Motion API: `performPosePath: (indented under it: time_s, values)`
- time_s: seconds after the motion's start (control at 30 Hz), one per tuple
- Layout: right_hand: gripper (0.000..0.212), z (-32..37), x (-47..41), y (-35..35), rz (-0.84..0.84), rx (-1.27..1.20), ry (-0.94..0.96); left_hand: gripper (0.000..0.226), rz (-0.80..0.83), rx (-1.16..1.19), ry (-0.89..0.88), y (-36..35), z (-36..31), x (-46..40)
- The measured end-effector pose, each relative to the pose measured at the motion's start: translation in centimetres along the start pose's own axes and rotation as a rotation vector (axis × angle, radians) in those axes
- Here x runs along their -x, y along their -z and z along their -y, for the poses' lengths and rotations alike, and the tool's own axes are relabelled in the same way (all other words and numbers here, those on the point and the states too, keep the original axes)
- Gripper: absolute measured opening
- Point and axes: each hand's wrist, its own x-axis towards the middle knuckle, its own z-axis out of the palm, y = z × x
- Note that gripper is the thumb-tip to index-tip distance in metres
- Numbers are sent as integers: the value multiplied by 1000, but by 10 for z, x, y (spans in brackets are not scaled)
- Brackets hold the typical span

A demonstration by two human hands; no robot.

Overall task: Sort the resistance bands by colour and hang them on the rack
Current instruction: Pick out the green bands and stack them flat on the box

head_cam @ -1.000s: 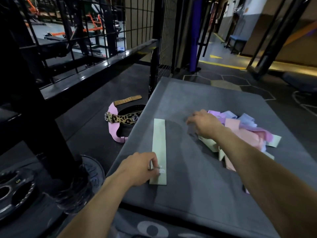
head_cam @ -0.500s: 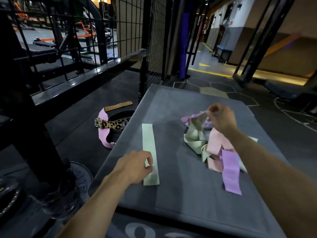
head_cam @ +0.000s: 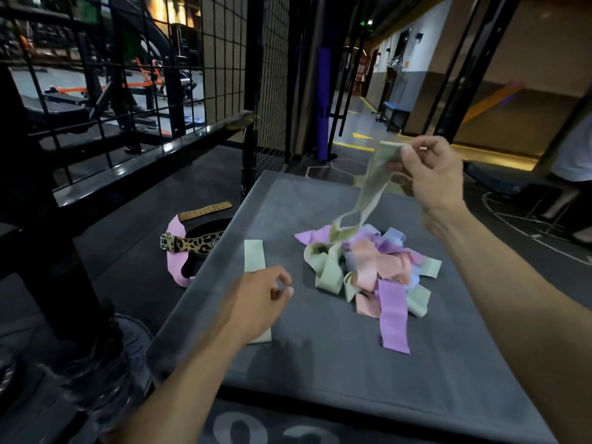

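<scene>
Green band (head_cam: 373,187) pinched in my right hand (head_cam: 429,177), tail snagged in pile (head_cam: 368,267). Left hand (head_cam: 256,299) loosely curled, empty. Lifting may drag neighbours off the tabletop (head_cam: 320,363).

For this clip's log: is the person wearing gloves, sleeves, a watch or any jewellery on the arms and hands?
Nothing worn is visible. Both hands, left hand and right hand, are bare, without gloves or rings. Both forearms show uncovered to the frame edge, with no sleeve, watch or wristband.

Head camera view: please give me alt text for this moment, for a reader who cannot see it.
The right hand lifts a pale green band out of a tangled pile of pastel bands on a grey padded platform. The left hand hovers, loosely curled, over a single flat green band laid apart to the left.
</scene>
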Motion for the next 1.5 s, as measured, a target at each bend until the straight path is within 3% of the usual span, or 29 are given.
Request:
performPosePath:
  time_s: [0.13,0.23,0.3,0.37,0.43,0.57,0.73,0.83,0.93,1.0,1.1,1.2,1.3,1.4,1.43,1.5]
  values:
    - [8,27,22,-6,81,-12,72,19,-98,248,-6,-7,-17,-3]
    - [8,40,41,-15,120,-22,110,57,-107,437,6,-10,-28,-4]
    - [6,46,55,-21,134,-45,99,90,-14,547,13,-12,-32,-4]
    - [7,47,66,-27,139,-80,69,100,157,632,4,-15,-33,-2]
    - [8,45,71,-31,136,-93,34,85,343,663,-31,-16,-29,1]
    - [9,36,72,-34,108,-66,-32,28,599,627,-1,-14,-17,9]
    - [9,25,70,-28,56,-108,-190,18,689,548,111,-11,-3,17]
    - [10,16,73,-19,-26,-139,-277,16,604,588,230,-7,2,16]
    - [11,-11,82,-1,-134,-148,-429,10,298,720,416,2,5,11]
    - [9,-34,90,13,-198,-83,-524,20,64,808,520,10,7,7]
    - [12,-65,113,28,-207,58,-626,23,-185,809,500,20,11,3]
    - [12,-90,144,31,-87,163,-733,18,-339,588,340,28,16,1]
    - [8,-111,164,28,234,424,-819,17,-332,453,153,37,14,2]
    - [12,-114,167,22,661,911,-699,16,-137,369,7,38,4,3]
    - [11,-111,166,17,707,993,-624,15,-69,360,-36,37,-1,5]
    - [12,-96,162,4,678,890,-396,14,21,377,-86,34,-11,7]
